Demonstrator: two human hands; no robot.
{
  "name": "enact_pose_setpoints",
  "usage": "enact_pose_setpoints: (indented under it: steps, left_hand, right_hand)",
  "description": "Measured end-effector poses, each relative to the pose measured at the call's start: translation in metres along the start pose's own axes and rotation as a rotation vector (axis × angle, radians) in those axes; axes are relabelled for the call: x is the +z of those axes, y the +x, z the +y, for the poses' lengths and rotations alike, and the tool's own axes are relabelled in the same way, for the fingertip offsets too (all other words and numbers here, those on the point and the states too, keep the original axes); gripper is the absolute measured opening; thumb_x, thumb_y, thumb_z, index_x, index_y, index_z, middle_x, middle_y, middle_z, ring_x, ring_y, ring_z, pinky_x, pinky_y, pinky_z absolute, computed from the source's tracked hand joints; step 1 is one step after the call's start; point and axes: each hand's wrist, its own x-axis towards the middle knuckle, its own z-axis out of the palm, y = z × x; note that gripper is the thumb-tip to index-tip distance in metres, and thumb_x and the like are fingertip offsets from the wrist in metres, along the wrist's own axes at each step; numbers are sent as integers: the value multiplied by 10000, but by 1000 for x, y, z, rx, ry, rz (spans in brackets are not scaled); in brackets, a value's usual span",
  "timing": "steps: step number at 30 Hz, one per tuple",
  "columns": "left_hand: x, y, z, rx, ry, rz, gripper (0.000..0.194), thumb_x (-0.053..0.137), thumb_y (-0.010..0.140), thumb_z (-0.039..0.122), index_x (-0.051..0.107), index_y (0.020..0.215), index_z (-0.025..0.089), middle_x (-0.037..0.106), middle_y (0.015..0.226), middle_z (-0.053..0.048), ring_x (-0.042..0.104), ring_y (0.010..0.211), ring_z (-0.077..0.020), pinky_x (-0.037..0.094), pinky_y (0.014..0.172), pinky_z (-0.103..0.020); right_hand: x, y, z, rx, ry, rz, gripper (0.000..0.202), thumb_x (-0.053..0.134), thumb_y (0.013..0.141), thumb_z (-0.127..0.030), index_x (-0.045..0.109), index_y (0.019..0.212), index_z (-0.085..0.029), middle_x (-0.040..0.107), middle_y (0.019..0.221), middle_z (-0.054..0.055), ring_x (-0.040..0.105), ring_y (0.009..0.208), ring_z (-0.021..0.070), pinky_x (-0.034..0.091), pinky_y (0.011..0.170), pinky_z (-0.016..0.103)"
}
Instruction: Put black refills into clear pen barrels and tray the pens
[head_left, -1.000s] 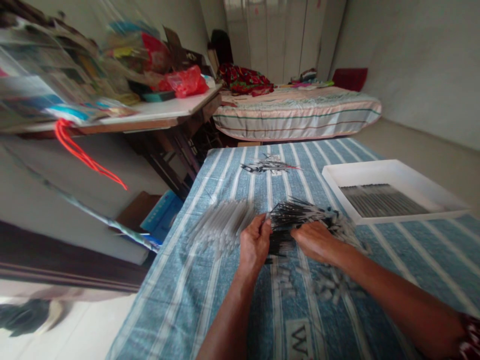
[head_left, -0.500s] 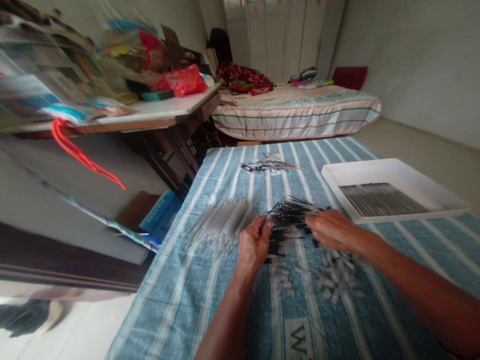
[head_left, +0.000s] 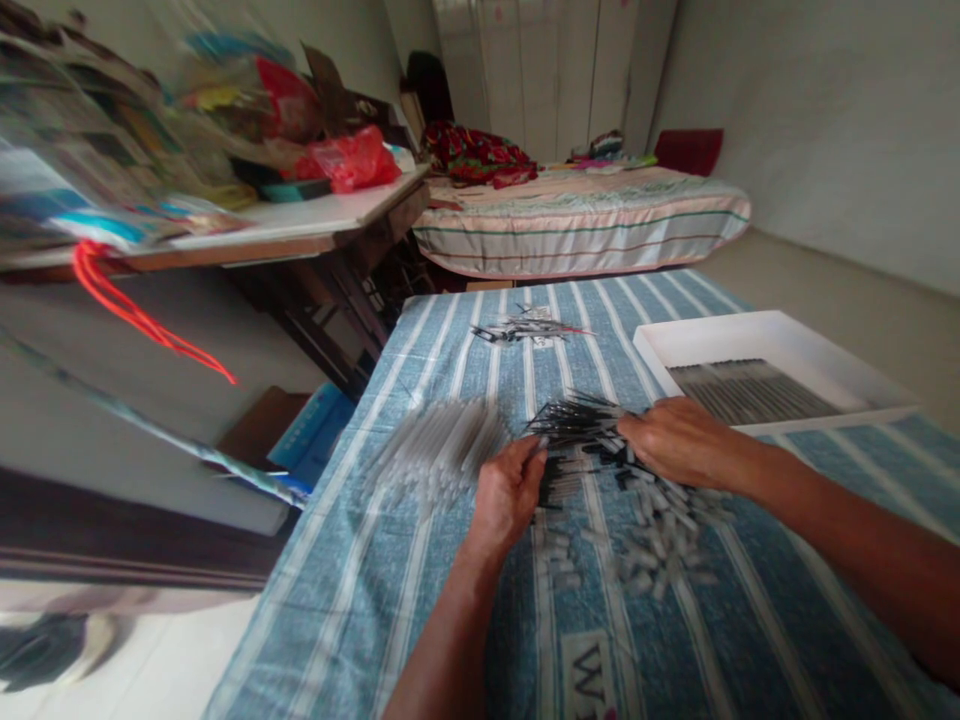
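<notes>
My left hand (head_left: 512, 487) is closed in a pinch just right of a pile of translucent, whitish tubes (head_left: 442, 450). Whatever is between its fingertips is too small to make out. Near those fingertips lies a heap of thin black sticks (head_left: 574, 418), like pen refills, with more dark sticks (head_left: 561, 482) below it. Over the heap's right end, my right hand (head_left: 667, 438) is also closed, its fingertips pointing left and hiding what they grip. Short black pieces (head_left: 622, 470) lie under it, and short grey-white caps (head_left: 666, 550) are scattered below.
A white tray (head_left: 874, 408) at the right holds a row of thin grey, dark-tipped sticks (head_left: 750, 390). Loose dark pieces (head_left: 525, 328) lie toward the far edge of the striped tablecloth (head_left: 337, 600). A cluttered desk (head_left: 300, 232) stands left and a bed (head_left: 585, 215) beyond.
My right hand has shifted slightly right relative to the black heap, uncovering more short black pieces. The left hand stays pinched at nearly the same spot. The whole view has turned a little.
</notes>
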Motion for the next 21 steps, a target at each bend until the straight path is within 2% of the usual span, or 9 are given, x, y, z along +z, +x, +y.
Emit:
enact_pose_setpoints:
  steps: [4,14,21]
  left_hand:
    - [1,-1,0,24,19,-2,203,486,855,218,639,973,157,696,862,-55,650,806,-170,488,724,-252]
    - [3,-1,-4,-16,85,-16,206,475,864,243,638,971,176,692,859,-50,645,807,-170,479,733,-255]
    - [1,-3,0,49,30,-117,193,472,866,234,640,940,177,684,868,-65,631,824,-177,470,752,-270]
  right_hand:
    - [1,-2,3,-14,2,-5,127,456,800,-117,579,807,-147,683,642,92,651,608,214,275,509,272]
    - [-1,-5,4,-32,-24,3,121,466,815,-106,582,826,-136,679,633,81,641,578,196,278,507,279]
    - [-1,-6,6,-83,-44,-14,134,493,775,-61,587,836,-134,682,644,81,638,584,198,284,515,276]
